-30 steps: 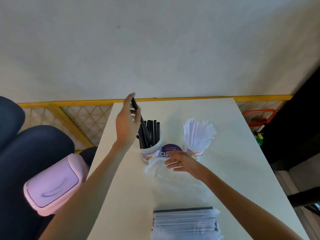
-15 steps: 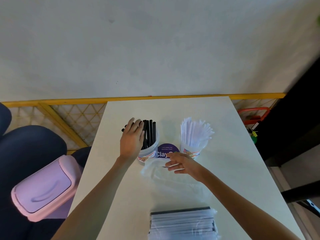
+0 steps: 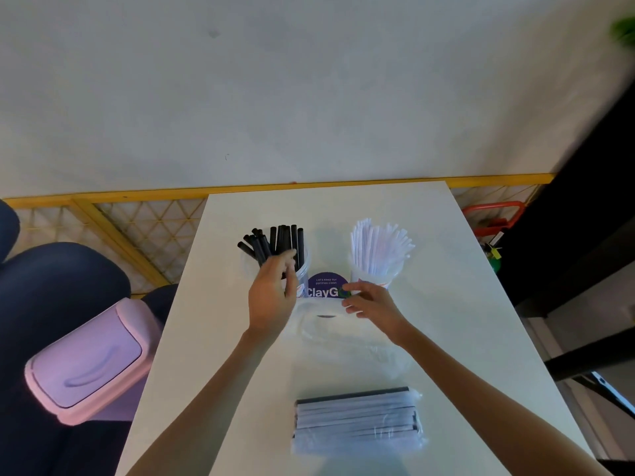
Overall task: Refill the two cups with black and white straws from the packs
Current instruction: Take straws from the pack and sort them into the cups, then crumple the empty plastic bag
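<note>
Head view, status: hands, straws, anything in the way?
Left hand open at black straws. Right hand open over crumpled clear bag. White straws upright; nothing blocking.

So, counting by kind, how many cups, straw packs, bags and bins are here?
Cups: 2, the black-straw cup and the white-straw cup
Straw pack: 1
Clear plastic bag: 1
Pink bin: 1
Total: 5
</note>
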Motion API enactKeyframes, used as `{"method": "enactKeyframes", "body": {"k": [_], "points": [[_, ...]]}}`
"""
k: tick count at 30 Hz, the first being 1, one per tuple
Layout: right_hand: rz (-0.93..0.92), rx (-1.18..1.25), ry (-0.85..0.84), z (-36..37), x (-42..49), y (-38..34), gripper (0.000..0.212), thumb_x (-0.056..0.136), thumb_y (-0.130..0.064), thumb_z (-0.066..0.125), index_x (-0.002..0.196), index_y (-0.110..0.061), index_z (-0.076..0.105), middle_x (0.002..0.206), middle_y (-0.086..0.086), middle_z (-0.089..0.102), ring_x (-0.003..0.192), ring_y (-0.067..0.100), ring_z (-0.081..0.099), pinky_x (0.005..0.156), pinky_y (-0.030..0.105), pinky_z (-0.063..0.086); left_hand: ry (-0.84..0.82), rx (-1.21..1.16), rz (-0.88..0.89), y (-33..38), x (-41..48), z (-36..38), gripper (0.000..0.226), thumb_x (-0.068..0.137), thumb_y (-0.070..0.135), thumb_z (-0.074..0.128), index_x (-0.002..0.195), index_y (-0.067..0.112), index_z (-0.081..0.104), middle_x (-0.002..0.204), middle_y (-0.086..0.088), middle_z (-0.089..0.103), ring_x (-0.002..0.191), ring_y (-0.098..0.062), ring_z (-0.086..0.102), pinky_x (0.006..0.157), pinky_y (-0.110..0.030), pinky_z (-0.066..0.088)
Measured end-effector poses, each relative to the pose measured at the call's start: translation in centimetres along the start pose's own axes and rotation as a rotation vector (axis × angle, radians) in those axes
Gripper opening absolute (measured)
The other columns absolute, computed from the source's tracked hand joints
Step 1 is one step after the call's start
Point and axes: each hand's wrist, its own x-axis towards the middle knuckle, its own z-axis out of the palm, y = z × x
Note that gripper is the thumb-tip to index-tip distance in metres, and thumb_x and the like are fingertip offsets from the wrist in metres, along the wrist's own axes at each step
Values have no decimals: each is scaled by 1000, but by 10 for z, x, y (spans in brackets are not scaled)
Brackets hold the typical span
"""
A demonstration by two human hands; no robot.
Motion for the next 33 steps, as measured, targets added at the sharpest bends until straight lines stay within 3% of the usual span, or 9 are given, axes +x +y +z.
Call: {"method": "enactKeyframes", "body": {"k": [5,9,12,15,20,26,28,30,33], "points": [[-66,-278,308,-21,-15,24,25,83,-3,58,101,-16,68,87,2,68,80,16,59,72,23,42,31,-16,-349,-15,-53,12,15,86,6,58,101,9,61,96,0,60,85,-21,59,76,-39,52],[-79,-419,505,-40,-30,46,33,78,-18,71,110,-17,64,103,7,64,99,25,57,81,27,42,-37,-74,-792,-29,-74,17,39,84,13,63,121,9,51,119,-9,49,113,-32,50,93,-36,40],[130,-449,429,-48,-38,60,68,74,-43,74,132,-18,46,125,14,51,117,30,50,98,35,39,-183,-187,-1058,-45,-79,23,68,85,30,64,142,18,29,141,-17,36,122,-34,46,100,-43,42],[355,-330,219,-52,-42,71,84,76,-49,71,143,-22,28,132,15,47,107,28,56,80,34,47,-281,-358,-1125,-52,-81,31,72,87,28,62,146,26,20,137,-14,41,118,-33,49,87,-43,51],[345,-7,168,-42,-37,73,46,87,-11,58,132,-14,49,92,8,60,75,19,58,67,29,50,-292,-342,-997,-35,-80,40,46,81,5,54,125,16,50,92,-11,65,71,-24,61,59,-29,48],[250,134,6,-24,-37,40,28,92,-17,53,119,-18,56,101,1,59,75,16,63,67,25,41,-382,-343,-781,3,-79,42,32,87,-4,36,102,17,55,97,-10,63,66,-15,58,58,-22,44],[257,198,-84,-18,-37,29,27,94,-34,50,114,-17,57,100,3,58,82,21,62,69,27,47,-460,-394,-733,11,-84,43,28,92,10,44,117,12,56,107,-5,63,77,-14,60,67,-18,47],[291,262,-181,-12,-36,21,37,95,-47,40,112,-17,56,98,5,58,83,21,61,69,29,50,-555,-404,-621,22,-85,43,50,86,46,55,129,21,51,122,4,61,102,-13,61,92,-28,48],[329,366,-278,-4,-33,14,52,95,-53,28,120,-16,53,104,9,57,87,23,57,69,29,49,-644,-427,-499,32,-85,46,59,67,64,68,118,39,53,115,12,65,107,-8,62,94,-37,49]]}}
